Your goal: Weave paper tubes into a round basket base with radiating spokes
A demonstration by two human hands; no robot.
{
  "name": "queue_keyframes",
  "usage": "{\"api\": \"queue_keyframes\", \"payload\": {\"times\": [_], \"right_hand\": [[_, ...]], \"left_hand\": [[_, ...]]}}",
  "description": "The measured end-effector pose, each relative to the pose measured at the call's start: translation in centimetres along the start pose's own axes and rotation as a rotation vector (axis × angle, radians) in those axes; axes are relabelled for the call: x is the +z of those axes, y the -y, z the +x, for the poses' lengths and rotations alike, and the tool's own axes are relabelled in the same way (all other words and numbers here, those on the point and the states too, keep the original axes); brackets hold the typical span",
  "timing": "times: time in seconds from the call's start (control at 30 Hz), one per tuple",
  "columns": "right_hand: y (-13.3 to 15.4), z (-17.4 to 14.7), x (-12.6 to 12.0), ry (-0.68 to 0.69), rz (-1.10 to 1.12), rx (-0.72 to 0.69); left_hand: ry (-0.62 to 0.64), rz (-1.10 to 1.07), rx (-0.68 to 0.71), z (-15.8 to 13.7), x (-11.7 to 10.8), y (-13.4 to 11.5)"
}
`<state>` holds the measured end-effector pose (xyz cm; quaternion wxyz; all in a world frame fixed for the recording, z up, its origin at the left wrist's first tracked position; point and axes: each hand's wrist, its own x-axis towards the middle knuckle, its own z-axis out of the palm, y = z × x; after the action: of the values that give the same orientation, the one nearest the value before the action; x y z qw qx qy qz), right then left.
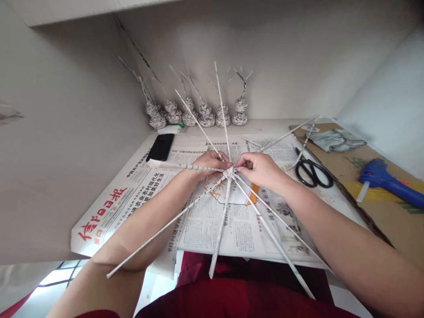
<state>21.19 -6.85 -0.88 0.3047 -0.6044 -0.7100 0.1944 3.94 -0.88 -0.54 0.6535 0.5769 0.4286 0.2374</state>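
Several rolled newspaper sticks cross in a small woven centre (229, 173) and fan out from it like spokes, a few running toward me past the table's front edge. My left hand (212, 165) grips this centre from its left side, thumb and fingers closed. Opposite it, my right hand (257, 168) pinches at the centre's right edge with thumb and forefinger; what exactly lies between those fingertips is too small to make out. Under the centre lies a piece of printed card (217, 194) with an orange edge, partly hidden by the sticks.
Newspaper (198, 229) covers the tabletop. Several woven gourd-shaped paper pieces (207, 115) stand along the back wall. A black phone (161, 147) lies at left. To the right are black-handled scissors (313, 173), loose paper sticks (288, 134), a grey cloth (338, 140) and a blue glue gun (387, 179) on cardboard.
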Motion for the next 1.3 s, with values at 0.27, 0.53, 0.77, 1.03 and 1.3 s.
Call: {"api": "queue_keyframes", "payload": {"times": [0.27,0.53,0.77,1.03,1.3], "right_hand": [[-0.8,0.4,0.5,0.001,0.052,0.15],[-0.5,0.4,0.6,0.002,0.09,0.194],[-1.3,0.5,1.0,0.005,0.204,0.19],[-0.6,0.5,1.4,-0.052,0.25,0.187],[-0.7,0.3,1.7,-0.048,0.217,0.177]], "left_hand": [[0.065,-0.013,0.054,0.4,-0.6,0.7],[0.117,-0.065,0.054,0.3,-0.8,0.5],[0.144,-0.065,0.034,0.0,-0.9,0.3],[0.125,-0.028,0.036,0.1,-0.9,0.4],[0.05,0.001,-0.018,0.0,-0.6,0.2]]}}
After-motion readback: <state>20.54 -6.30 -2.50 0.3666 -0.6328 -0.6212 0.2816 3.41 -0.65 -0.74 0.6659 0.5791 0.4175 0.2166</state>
